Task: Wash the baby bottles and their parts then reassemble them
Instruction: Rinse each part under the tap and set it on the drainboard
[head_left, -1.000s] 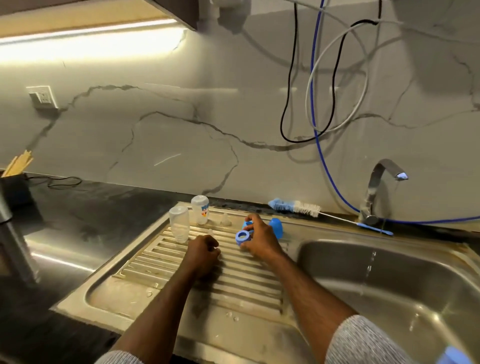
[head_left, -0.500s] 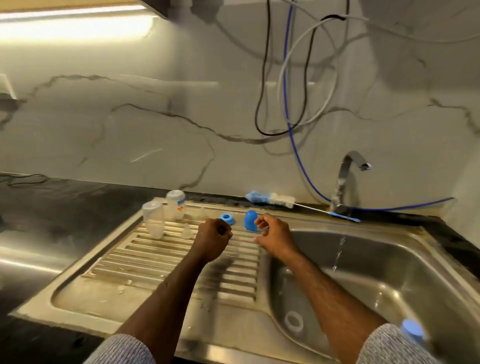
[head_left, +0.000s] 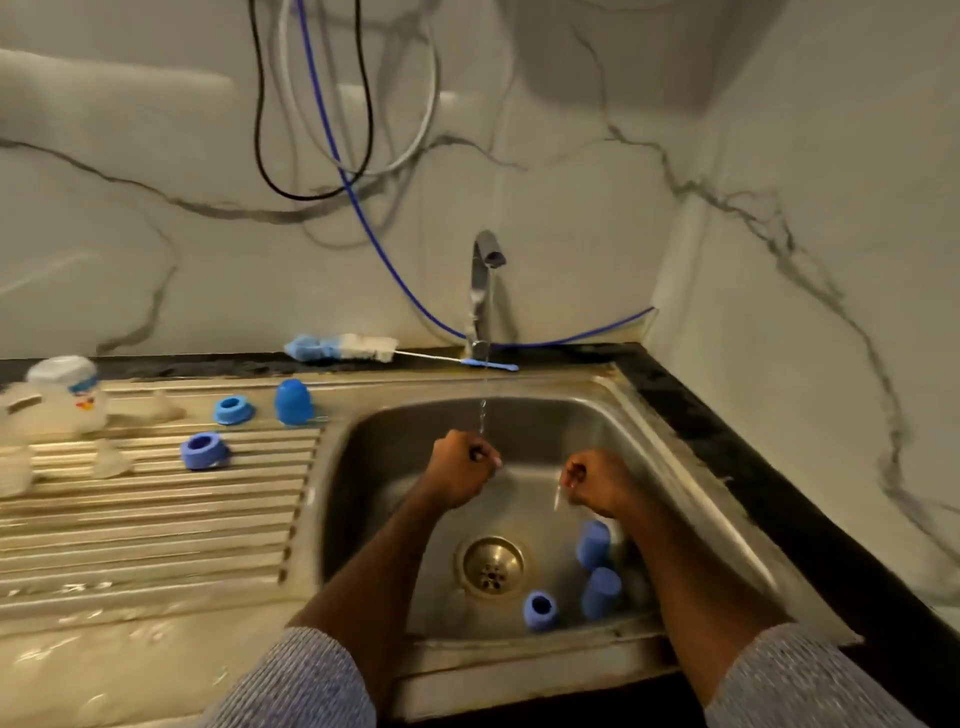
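**Both fists under the tap, bottle bits all over the place**

So my left hand (head_left: 460, 470) was balled up over the sink (head_left: 691, 457), right under the thin stream from the tap (head_left: 483, 280). Might've been something small pinched in it, honestly couldn't tell. My right hand (head_left: 597, 480) was curled up too, a bit off to the side of the water, nothing I could make out in it.

Down in the basin sat three blue caps (head_left: 592, 543), just right of the drain (head_left: 491, 566). On the ribbed drainboard (head_left: 156, 519) were two blue rings (head_left: 202, 450), a blue cap (head_left: 292, 401), a couple of clear nipples (head_left: 109, 460) and the bottles (head_left: 67, 392) at the far left, pretty blurry. The bottle brush (head_left: 343, 347) lay on the counter (head_left: 753, 467) behind.
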